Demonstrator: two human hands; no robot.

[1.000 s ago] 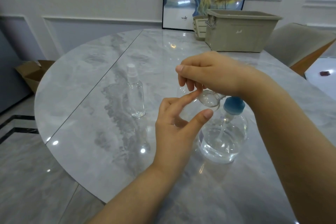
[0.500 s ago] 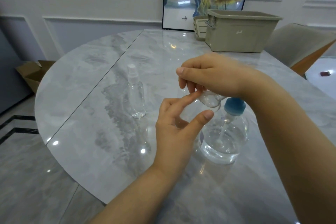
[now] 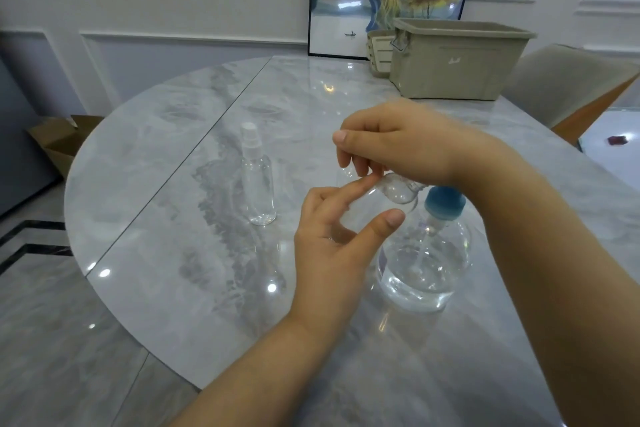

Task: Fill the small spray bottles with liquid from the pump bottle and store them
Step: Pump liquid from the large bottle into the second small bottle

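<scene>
My left hand (image 3: pixel 332 246) holds a small clear spray bottle (image 3: pixel 394 189) between index finger and thumb, tilted, with its open end toward the pump. The pump bottle (image 3: pixel 424 267) stands on the table, clear, about a third full, with a blue collar (image 3: pixel 445 201). My right hand (image 3: pixel 398 146) sits over the pump head with its fingers curled down, which hides the head and nozzle. A second small spray bottle (image 3: pixel 258 180) with a white sprayer top stands upright to the left, apart from both hands.
A beige storage bin (image 3: pixel 453 61) stands at the back right of the round marble table (image 3: pixel 166 218), with a smaller slatted basket (image 3: pixel 379 50) beside it. A framed picture (image 3: pixel 349 0) leans on the wall. A chair (image 3: pixel 568 87) is at the right, and a cardboard box (image 3: pixel 59 142) is on the floor at the left.
My right hand has dipped very slightly over the pump head. My left hand and the small bottle stay in place.
</scene>
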